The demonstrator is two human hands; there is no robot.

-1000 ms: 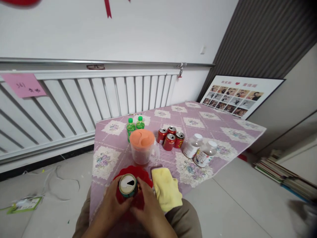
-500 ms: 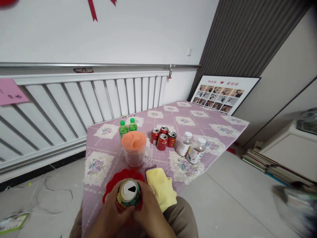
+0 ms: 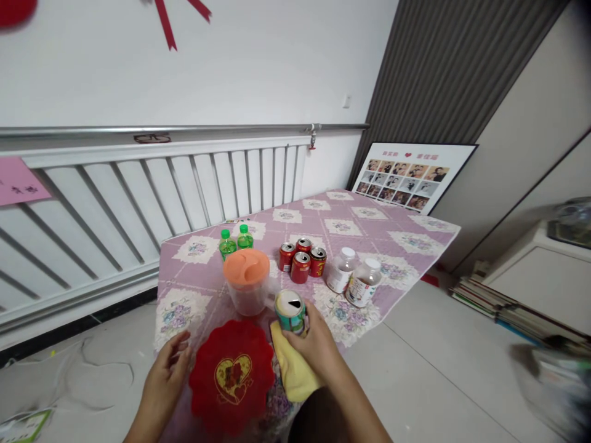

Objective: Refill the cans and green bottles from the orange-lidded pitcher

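Observation:
A green drink can (image 3: 290, 314) with an opened top is gripped in my right hand (image 3: 317, 344), over the far end of a folded yellow cloth (image 3: 295, 372). My left hand (image 3: 168, 369), holding nothing, has its fingers loosely apart at the left edge of a red scalloped tray (image 3: 207, 381). A gold heart design marks the tray's middle. Just behind the can stands a clear plastic pitcher (image 3: 247, 298) with an orange lid. Several red drink cans (image 3: 300, 269) stand grouped farther back.
Two clear jars with white lids (image 3: 362, 288) stand right of the red cans. Behind the pitcher are two green-capped bottles (image 3: 228, 245). A purple flowered tablecloth (image 3: 258, 231) covers the table, which meets a white radiator (image 3: 184, 191).
The green can has moved right, off the red tray and over the cloth, in my right hand. My left hand has let go of it and moved left.

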